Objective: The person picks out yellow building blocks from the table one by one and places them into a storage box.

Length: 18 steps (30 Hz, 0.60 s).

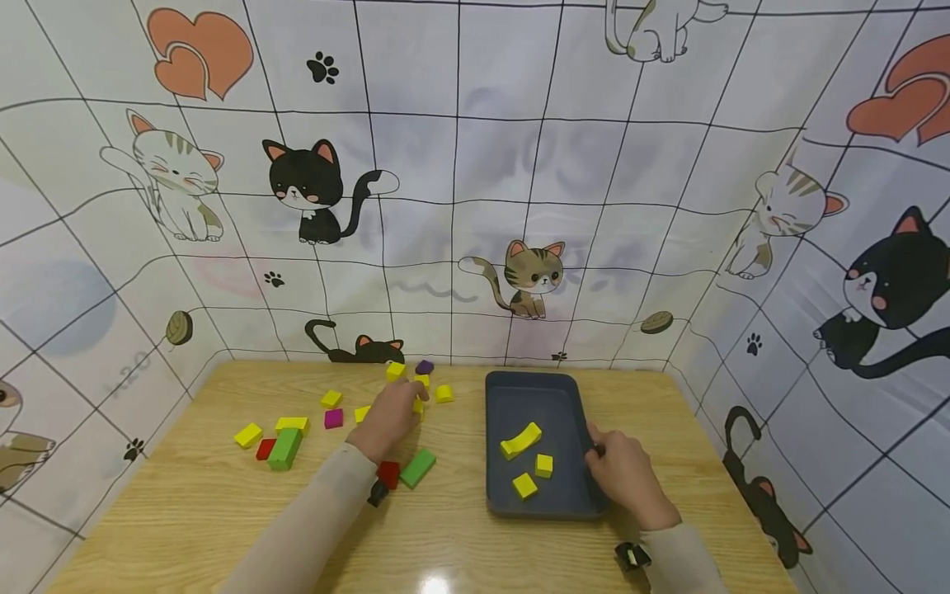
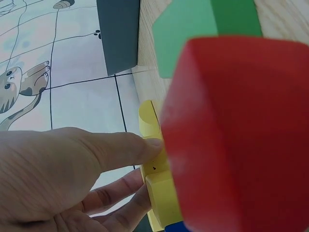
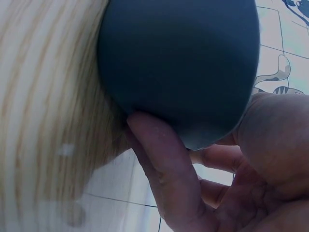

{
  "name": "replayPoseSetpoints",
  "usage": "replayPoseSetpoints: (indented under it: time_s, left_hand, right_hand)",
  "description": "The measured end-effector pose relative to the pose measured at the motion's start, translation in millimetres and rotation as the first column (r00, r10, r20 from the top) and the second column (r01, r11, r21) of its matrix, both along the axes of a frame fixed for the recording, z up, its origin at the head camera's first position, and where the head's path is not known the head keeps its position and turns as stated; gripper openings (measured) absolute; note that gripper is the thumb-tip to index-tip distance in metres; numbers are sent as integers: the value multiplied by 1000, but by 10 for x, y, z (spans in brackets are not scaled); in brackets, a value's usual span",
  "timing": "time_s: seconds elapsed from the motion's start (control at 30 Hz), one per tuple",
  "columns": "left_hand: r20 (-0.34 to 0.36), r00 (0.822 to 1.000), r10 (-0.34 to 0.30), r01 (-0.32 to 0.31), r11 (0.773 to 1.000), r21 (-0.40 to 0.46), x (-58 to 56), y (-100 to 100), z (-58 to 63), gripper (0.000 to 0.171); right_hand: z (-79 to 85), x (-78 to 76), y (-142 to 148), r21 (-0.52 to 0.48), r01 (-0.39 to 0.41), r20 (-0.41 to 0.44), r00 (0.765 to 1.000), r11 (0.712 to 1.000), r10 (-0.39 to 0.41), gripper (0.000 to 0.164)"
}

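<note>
My left hand (image 1: 389,419) is among the toy blocks at the back middle of the table. In the left wrist view its thumb and fingers pinch a yellow block (image 2: 155,163), with other yellow blocks close around it. My right hand (image 1: 629,477) grips the right rim of a dark grey tray (image 1: 530,396), its thumb by the rim. Inside the tray lie a curved yellow block (image 1: 521,441) and two small yellow blocks (image 1: 544,466). A red block (image 1: 388,473) and a green block (image 1: 418,468) lie below the left wrist.
To the left are a tall green block (image 1: 285,450), a red block (image 1: 265,450), a magenta block (image 1: 334,418) and several yellow blocks (image 1: 248,436). A purple block (image 1: 424,367) lies at the table's back edge. Cat-printed cloth walls (image 1: 423,165) surround the wooden table (image 1: 185,511).
</note>
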<state>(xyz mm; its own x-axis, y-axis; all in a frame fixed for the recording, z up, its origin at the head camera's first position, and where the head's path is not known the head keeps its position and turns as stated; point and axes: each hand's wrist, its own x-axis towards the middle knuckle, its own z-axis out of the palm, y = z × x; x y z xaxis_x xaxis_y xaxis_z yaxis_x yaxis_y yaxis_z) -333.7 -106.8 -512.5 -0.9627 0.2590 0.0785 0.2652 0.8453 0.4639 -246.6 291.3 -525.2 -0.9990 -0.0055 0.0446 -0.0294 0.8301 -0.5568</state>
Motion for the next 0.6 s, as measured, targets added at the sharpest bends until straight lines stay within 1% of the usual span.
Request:
replayPoseSetpoints:
  time_s: [0.2,0.3,0.33,0.5,0.53,0.57,0.6]
  left_hand:
    - [-14,1000,-10,10,1000,1,6,-4,12,30]
    - [-31,999,-35,35,999,10,8,-2,24,30]
    - [-58,997,-55,56,998,8,-37,-25,-46,31]
    - [-103,990,-99,99,995,-7,-61,15,-44,31]
    - [-105,989,-104,104,995,-8,-69,32,-41,31]
    - [-89,991,-97,97,995,-6,-33,77,38,30]
    - [-86,991,-98,98,995,-4,-38,99,43,30]
  right_hand:
    - [-5,5,3,1,-3,-4,1000,1000,3,57]
    - [-9,0,4,3,-3,-6,1000,1000,3,56]
    - [-10,-1,4,4,-3,-6,1000,1000,3,56]
    - [-16,-4,8,3,-3,-3,1000,1000,3,56]
    - [-13,-2,8,1,-5,-1,1000,1000,5,55]
    - [-14,-3,9,-1,-5,0,1000,1000,5,55]
    - [-12,-2,9,-2,-6,1,1000,1000,6,55]
